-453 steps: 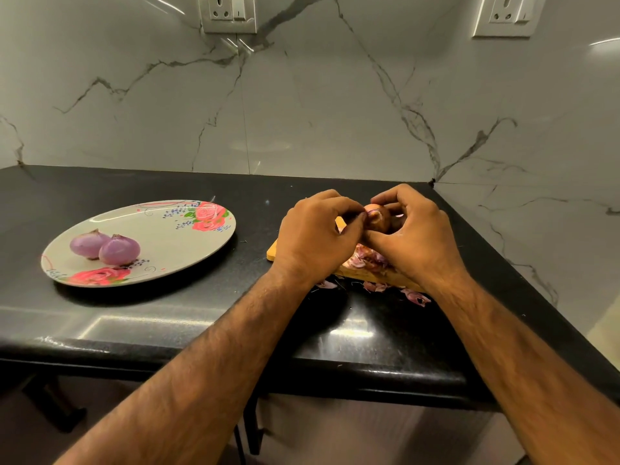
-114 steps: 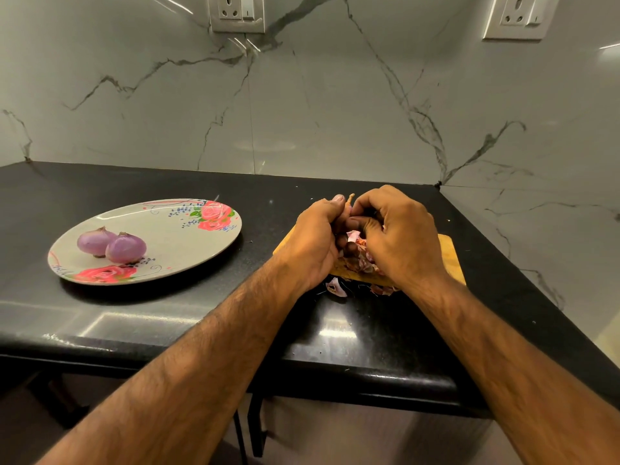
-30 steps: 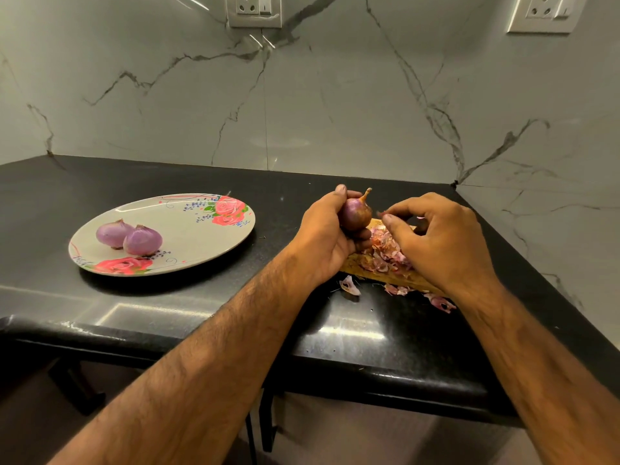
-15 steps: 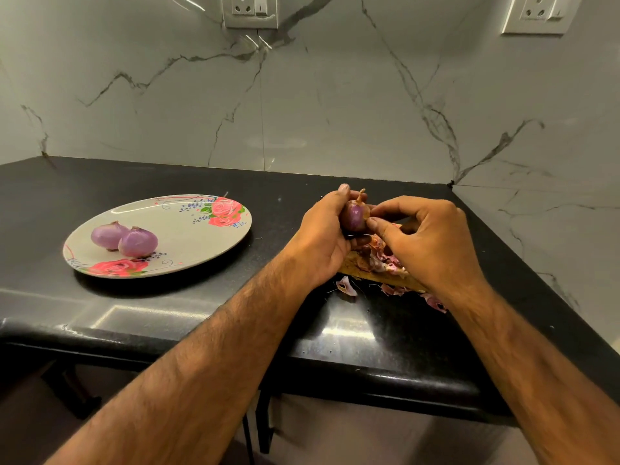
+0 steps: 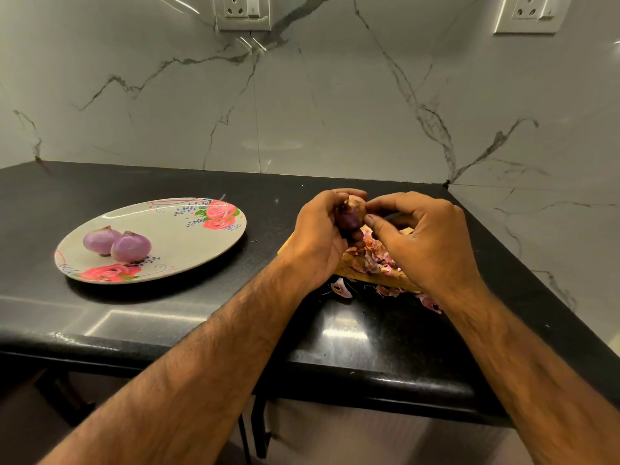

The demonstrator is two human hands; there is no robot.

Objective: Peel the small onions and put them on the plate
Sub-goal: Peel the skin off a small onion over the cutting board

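Onion [image 5: 352, 219] half-hidden; wooden board [image 5: 345, 270] mostly covered.

You have two peeled onions [image 5: 101, 240] [image 5: 131, 246] and one onion [image 5: 352, 217] with skin on, three in all. One plate [image 5: 188, 245], one board [image 5: 399, 282], two wall sockets [image 5: 242, 11] [image 5: 530, 13], and two hands: left hand [image 5: 318, 236], right hand [image 5: 426, 243]. The peels [image 5: 372, 260] are too jumbled to count.

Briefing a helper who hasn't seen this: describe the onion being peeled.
On the black countertop, right of the floral plate, lies a wooden board strewn with peel. Above it the left hand grips the onion; unlike the plate's two bare purple onions, it has brownish skin on top.
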